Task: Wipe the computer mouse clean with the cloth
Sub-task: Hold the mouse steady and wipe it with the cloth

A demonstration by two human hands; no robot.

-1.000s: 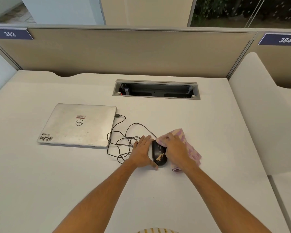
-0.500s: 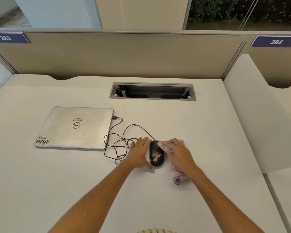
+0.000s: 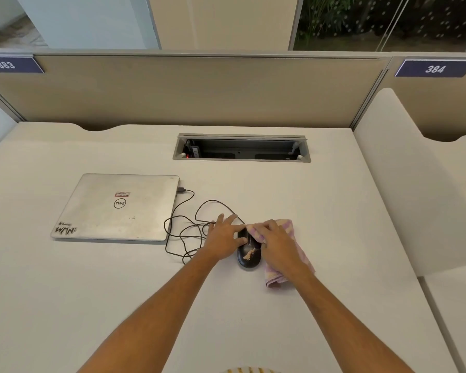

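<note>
The mouse (image 3: pixel 244 263) is steadied by the left hand (image 3: pixel 223 238), fingers straight. A pink cloth (image 3: pixel 289 265) is gripped by the right hand (image 3: pixel 276 246) and pressed on the mouse's far end. A tan smudge (image 3: pixel 249 255) is seen just behind the grip, and a tangled cable (image 3: pixel 184 232) lies to its left.

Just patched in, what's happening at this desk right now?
A person is cleaning a black mouse on the desk. The left hand rests against the mouse's left side, steadying it. The right hand grips a pink-and-white cloth and holds it at the mouse's front right. A tan patch of crumbs sits on the mouse's back, not yet wiped. A closed laptop lies to the left.
</note>
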